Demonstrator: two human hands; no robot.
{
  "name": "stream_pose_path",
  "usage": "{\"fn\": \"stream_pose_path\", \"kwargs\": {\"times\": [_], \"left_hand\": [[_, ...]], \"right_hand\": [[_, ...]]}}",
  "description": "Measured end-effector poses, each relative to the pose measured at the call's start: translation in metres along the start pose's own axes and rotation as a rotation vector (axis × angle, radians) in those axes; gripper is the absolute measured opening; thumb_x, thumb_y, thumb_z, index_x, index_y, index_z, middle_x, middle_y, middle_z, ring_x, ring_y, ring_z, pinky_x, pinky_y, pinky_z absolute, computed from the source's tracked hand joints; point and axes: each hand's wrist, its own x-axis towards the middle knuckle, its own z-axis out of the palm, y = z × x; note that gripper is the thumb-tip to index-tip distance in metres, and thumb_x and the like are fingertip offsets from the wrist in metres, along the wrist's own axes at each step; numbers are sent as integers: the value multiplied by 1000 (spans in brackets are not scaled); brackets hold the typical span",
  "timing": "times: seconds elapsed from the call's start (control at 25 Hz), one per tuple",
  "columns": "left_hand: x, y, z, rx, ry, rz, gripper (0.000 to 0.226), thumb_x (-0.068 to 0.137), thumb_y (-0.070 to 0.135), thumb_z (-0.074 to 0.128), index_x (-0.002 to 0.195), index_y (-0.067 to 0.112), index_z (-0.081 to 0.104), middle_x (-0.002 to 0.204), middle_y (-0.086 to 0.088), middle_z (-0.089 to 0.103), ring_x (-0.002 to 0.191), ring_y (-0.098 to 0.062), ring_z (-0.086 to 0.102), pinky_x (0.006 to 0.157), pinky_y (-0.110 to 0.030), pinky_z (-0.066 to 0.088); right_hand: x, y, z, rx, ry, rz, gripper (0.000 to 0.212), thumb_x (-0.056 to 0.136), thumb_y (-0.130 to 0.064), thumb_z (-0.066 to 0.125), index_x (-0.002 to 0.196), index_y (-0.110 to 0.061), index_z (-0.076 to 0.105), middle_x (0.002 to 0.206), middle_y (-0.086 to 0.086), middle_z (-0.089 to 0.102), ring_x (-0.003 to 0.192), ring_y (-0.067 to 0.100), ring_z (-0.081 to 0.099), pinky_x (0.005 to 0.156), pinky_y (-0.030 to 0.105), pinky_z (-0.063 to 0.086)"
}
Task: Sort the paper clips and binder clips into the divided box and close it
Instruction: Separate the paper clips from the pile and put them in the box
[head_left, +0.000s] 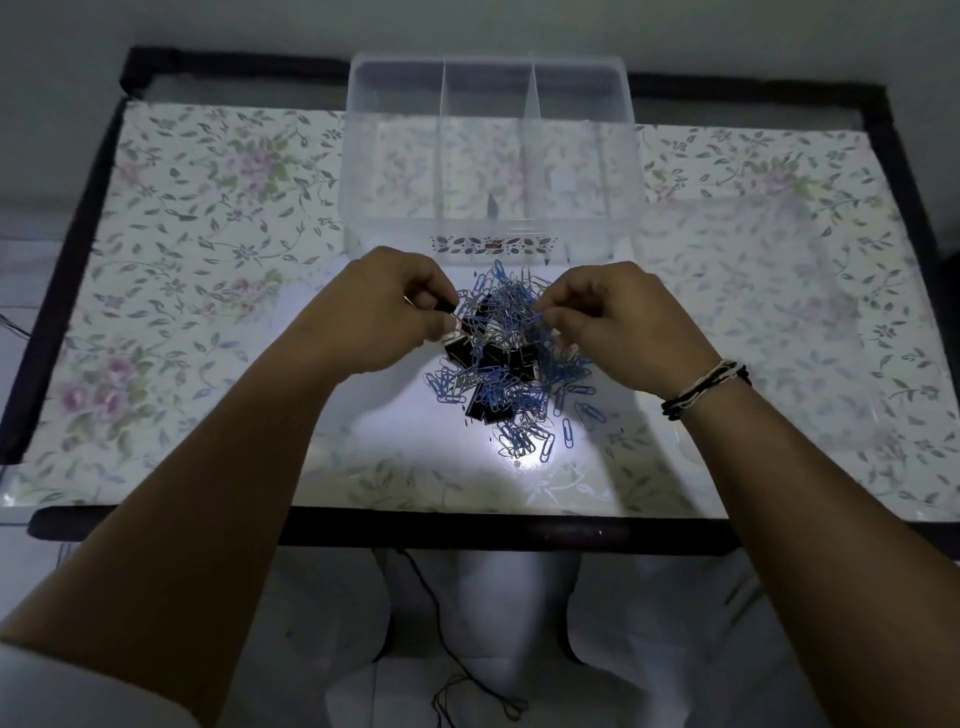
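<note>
Centrally, a mixed heap of blue and silver paper clips (511, 374) lies on the tabletop (208, 218), with black binder clips (501, 361) half buried among them; stray paper clips spread from the heap toward the near edge, where a bright glare falls on the surface. Both hands work at the far part of the heap: the left hand (379, 317) is curled nearly closed, its thumb and forefinger pinched on a small black binder clip at the heap's left side, a thin wire handle showing beside the fingertips; the right hand (618, 322) is likewise curled, its fingertips pinched on a tangle of paper clips lifted slightly at the heap's right side. Just beyond the heap stands the divided box (363, 171), clear plastic, open at the top, split by two upright partitions into three compartments side by side; a patterned label runs along its near wall; whether anything lies inside cannot be told. A clear lid (753, 322) appears to lie flat to the right of the box, faint against the floral covering of the tabletop. The right wrist carries corded bracelets (706, 389) in black and white; the tabletop has a dark frame (415, 530) along its edges.
</note>
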Motion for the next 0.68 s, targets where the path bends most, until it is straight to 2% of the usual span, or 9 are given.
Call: {"fn": "stream_pose_path", "kwargs": {"times": [0.08,0.2,0.32,0.4,0.48,0.6,0.68], "left_hand": [[2,-3,-2,55,37,5,10,87,15,74,95,20,73,82,-3,72,76,-16,69,72,-29,53],[4,-8,-3,165,97,-11,10,90,14,66,95,21,72,85,0,69,76,-15,64,61,-20,43],[5,-10,-2,256,132,-23,17,91,8,58,97,16,72,93,-2,70,76,-16,58,57,-17,38],[6,-11,-1,286,145,-43,23,91,4,53,100,14,71,98,-3,70,77,-18,57,56,-19,37],[6,-15,-1,347,150,-53,27,90,4,50,107,14,69,106,-7,69,84,-24,59,60,-24,42],[4,-13,4,542,193,-39,32,91,16,57,122,11,60,119,-16,57,97,-37,61,81,-43,52],[1,-4,11,616,230,-12,43,90,31,64,125,9,54,120,-17,51,95,-38,61,82,-49,53]], "right_hand": [[0,4,2,-154,4,-5,14,92,-22,62,98,-25,75,90,-7,67,73,11,61,67,24,44],[-2,1,13,-262,11,-103,23,88,-37,66,107,-25,73,101,-1,61,79,17,58,74,31,48],[-4,-8,28,-299,-24,-151,19,87,-38,69,99,-24,73,97,-3,64,84,17,61,73,33,52],[-1,-10,23,-150,-15,-68,13,88,-34,69,90,-22,74,89,-6,70,73,9,61,70,26,51],[0,-12,12,114,-29,57,16,89,-30,70,86,-16,75,81,-2,73,66,7,62,68,24,52],[1,-11,-2,430,-53,195,16,91,-18,68,87,-3,73,79,10,76,68,19,71,71,42,60],[3,-2,-10,459,18,260,11,90,-12,67,86,-2,70,79,12,75,66,19,73,66,40,60]]}}
